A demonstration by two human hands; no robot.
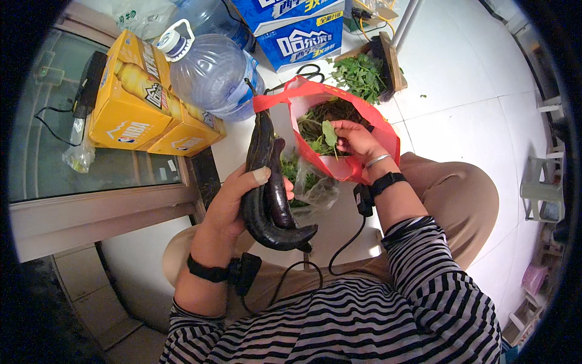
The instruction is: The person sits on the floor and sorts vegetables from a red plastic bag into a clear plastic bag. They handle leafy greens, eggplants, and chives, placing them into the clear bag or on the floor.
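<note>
My left hand (233, 193) is closed around long, dark, glossy eggplants (278, 200), held lengthwise with the stem end (261, 120) pointing away from me. Beside that stem end is a corner of a red bag (379, 129) with a pale lining. Inside the bag lie tangled leafy greens and darker stems (338, 113). Over its opening, my right hand (357, 140) pinches a green leaf (329, 133) at the fingertips. A clear plastic bag (320, 193) of green leaves sits below the red bag, partly hidden by the eggplants.
A large water bottle (209, 73) and yellow beer cartons (136, 100) stand at left. Blue cartons (302, 41) are stacked ahead, near black-handled scissors (311, 72). Loose greens (359, 75) lie against a wooden-backed brush (394, 63). Cables hang from both wrist straps.
</note>
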